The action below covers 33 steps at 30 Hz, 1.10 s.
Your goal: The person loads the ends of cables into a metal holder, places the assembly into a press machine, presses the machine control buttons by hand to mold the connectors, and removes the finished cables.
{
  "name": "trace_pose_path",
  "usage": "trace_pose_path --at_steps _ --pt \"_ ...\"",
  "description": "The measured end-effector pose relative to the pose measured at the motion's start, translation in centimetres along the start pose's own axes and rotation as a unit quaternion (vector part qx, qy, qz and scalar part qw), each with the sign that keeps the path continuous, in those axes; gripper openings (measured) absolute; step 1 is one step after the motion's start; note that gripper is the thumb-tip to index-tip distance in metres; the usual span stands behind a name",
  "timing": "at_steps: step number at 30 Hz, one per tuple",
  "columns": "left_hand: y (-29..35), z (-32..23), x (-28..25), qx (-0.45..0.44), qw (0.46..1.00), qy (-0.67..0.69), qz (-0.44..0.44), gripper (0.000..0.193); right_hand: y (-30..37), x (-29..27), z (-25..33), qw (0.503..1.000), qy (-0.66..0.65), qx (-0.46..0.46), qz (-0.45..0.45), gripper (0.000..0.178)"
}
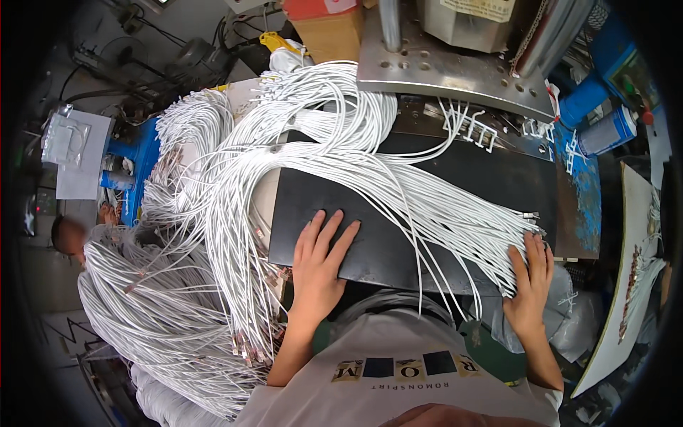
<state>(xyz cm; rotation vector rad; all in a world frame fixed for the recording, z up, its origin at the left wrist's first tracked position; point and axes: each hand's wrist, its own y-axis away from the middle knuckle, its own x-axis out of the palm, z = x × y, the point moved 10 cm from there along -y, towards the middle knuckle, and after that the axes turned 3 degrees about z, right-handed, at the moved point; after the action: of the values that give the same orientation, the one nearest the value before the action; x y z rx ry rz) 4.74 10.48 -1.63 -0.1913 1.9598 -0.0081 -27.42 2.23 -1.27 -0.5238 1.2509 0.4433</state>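
My left hand [319,265] lies flat near the front left edge of a black board [324,203], fingers spread, holding nothing. A thick bundle of white cables [441,210] sweeps across the board from the left toward the right. At its right end, my right hand [531,276] rests with extended fingers against the small metal-tipped cable ends [530,215]. A few loose cables hang over the board's front edge between my hands. White moulded plastic frames [480,134] with cables attached lie beyond the board, beneath the machine.
A steel press plate [455,75] overhangs the far side. More cables [156,313] are heaped at my left, and looped cables [327,107] lie behind. A blue can [608,132] stands at the far right, above a white panel [619,285]. Another person [69,235] is at the far left.
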Motion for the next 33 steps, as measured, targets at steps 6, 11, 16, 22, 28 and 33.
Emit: trace_pose_path --at_steps 6,11,16,22,28,33 --pt "-0.3 -0.3 -1.1 0.009 0.999 0.044 0.03 0.077 0.1 0.7 -0.5 1.0 0.014 -0.002 0.026 0.09" --pt "-4.4 -0.5 -6.0 0.085 0.941 0.322 -0.053 0.062 -1.4 -2.0 0.9 0.985 -0.089 0.022 0.143 0.082" --pt "-17.5 0.2 -9.1 0.167 0.97 0.01 -0.174 0.066 -2.9 -2.8 2.8 0.991 -0.068 -0.031 0.111 0.097" --pt "-26.5 2.7 -4.2 0.198 0.977 -0.076 -0.033 0.053 -3.7 -0.9 4.0 0.996 -0.044 -0.036 0.073 0.087" --pt "-27.2 4.6 -4.3 0.244 0.956 -0.128 -0.097 0.046 -6.1 -0.3 1.8 0.997 0.049 -0.022 0.057 0.076" --pt "-26.6 11.2 -6.7 0.126 0.968 -0.203 -0.075 0.047 -7.3 -0.5 2.1 0.995 0.05 -0.056 0.064 0.067"
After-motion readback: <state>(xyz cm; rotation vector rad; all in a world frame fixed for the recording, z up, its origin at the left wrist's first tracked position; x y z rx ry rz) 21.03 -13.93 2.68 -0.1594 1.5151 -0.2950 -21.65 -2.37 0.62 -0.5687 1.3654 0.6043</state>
